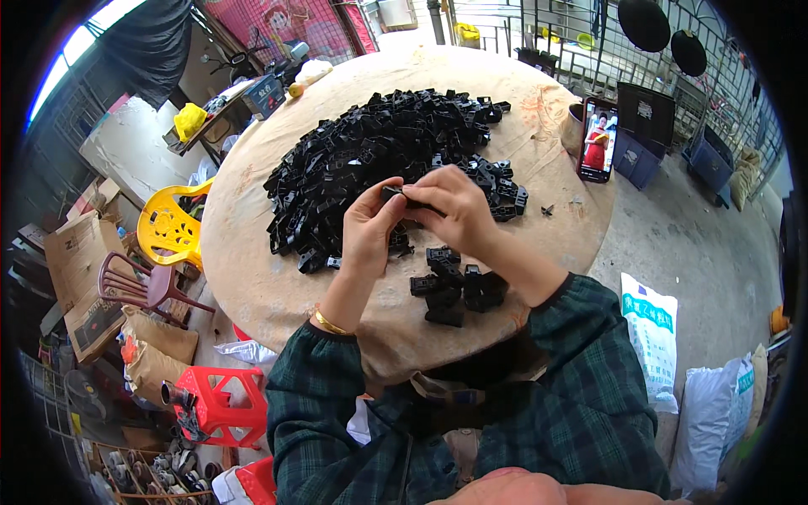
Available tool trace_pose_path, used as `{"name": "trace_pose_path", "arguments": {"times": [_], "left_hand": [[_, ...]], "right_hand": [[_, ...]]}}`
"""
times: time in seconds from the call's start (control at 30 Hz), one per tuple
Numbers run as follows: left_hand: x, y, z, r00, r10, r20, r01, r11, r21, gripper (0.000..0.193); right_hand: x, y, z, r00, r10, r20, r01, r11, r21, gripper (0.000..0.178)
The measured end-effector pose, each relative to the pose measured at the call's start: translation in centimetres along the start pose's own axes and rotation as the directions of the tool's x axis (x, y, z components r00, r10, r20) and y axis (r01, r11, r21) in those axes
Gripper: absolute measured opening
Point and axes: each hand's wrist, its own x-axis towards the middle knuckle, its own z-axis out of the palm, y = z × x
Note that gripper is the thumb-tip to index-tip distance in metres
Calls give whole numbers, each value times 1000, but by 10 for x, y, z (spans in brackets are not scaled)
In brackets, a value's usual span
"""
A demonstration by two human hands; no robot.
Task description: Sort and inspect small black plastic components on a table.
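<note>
In the head view, a dark blue crate is seen beyond the round table; its contents cannot be told. Two bulging white sacks are placed at the right, their contents hidden. One phone, one yellow chair and one maroon chair are counted. A small black part is pinched by the fingertips of the left hand and right hand, above the table. The black heap behind is partly blocked by them; a smaller cluster is set nearer.
</note>
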Motion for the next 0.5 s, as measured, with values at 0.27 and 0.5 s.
{"name": "trace_pose_path", "arguments": {"times": [0.27,0.5], "left_hand": [[-21,8,22,798,13,602,-521,516,680,30],[-20,3,19,749,25,663,-590,482,648,24]], "right_hand": [[6,124,-61,690,704,-169,-707,705,49,24],[-33,207,-25,800,600,-25,-552,719,-423,25]]}}
